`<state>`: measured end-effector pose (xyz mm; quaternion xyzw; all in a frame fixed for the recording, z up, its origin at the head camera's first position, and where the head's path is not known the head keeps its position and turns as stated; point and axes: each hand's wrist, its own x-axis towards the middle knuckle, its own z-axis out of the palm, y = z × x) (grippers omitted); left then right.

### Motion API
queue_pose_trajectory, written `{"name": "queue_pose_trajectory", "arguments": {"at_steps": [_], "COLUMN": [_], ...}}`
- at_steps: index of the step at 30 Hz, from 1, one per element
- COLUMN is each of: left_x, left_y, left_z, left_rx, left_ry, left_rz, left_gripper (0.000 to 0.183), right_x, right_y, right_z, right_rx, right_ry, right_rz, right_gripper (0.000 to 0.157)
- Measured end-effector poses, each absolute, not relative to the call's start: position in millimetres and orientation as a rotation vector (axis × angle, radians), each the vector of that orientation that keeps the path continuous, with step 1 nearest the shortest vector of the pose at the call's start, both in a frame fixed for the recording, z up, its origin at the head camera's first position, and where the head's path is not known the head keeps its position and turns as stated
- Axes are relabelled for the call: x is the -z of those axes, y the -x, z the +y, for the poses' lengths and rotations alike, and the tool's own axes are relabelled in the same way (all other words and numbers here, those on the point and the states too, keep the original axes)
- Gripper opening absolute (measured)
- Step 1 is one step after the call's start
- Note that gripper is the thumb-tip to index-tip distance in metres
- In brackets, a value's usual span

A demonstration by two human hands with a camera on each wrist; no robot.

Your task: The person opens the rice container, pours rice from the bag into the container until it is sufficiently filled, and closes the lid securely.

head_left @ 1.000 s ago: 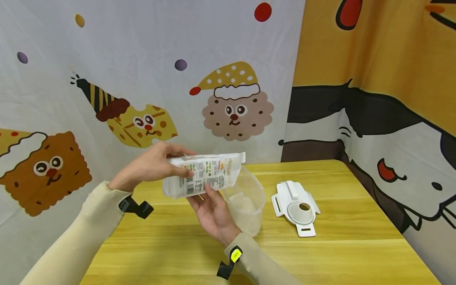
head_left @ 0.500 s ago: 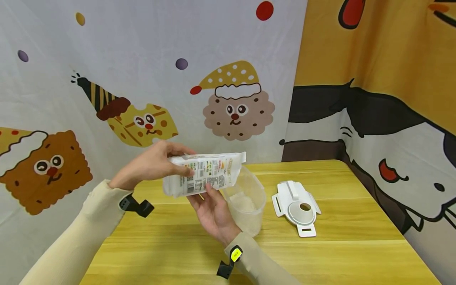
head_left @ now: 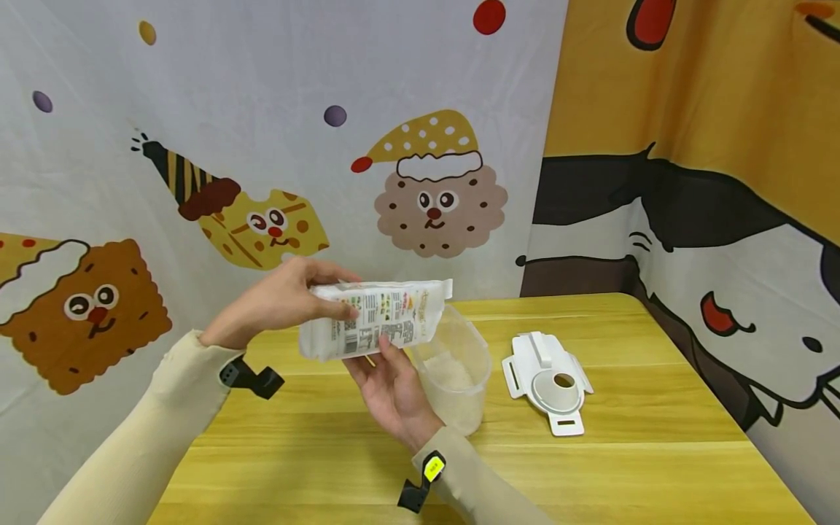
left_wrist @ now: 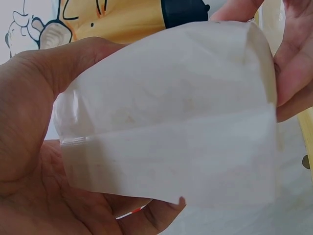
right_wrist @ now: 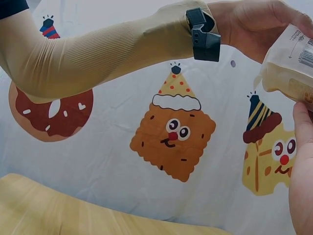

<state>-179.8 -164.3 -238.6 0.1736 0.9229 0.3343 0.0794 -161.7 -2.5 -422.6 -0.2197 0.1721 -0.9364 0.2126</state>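
A white printed bag (head_left: 377, 321) lies nearly level in the air, its right end over the rim of a clear plastic container (head_left: 467, 339). Pale, fine grains (head_left: 453, 375) fill the lower part of that container. My left hand (head_left: 285, 302) grips the bag's left end from above, thumb across the printed side. From below, my right hand (head_left: 397, 397) holds the bag, its thumb on the front. The left wrist view shows the bag's plain end (left_wrist: 166, 112) close up. Whether grains are falling is hidden behind the bag.
To the container's right, a white lid (head_left: 547, 383) with a round hole and side tabs lies on the wooden table (head_left: 656, 408). Cartoon-printed cloth (head_left: 420, 65) hangs behind the table, and another printed cloth (head_left: 722, 255) hangs along its right side.
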Motion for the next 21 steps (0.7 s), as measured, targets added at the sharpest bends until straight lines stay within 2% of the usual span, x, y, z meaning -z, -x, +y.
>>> {"name": "queue_pose_trajectory", "arguments": {"at_steps": [21], "left_x": [236.3], "left_y": [180.8], "left_z": [-162.7], "left_rx": [-0.995], "left_ry": [-0.507], "left_rz": [2.763], "left_gripper": [0.043], "right_x": [422.3], "right_y": [161.5], "right_z": [-2.9], "right_rx": [2.609], "right_ry": [0.605], "right_rz": [0.457], "right_gripper": [0.04]}}
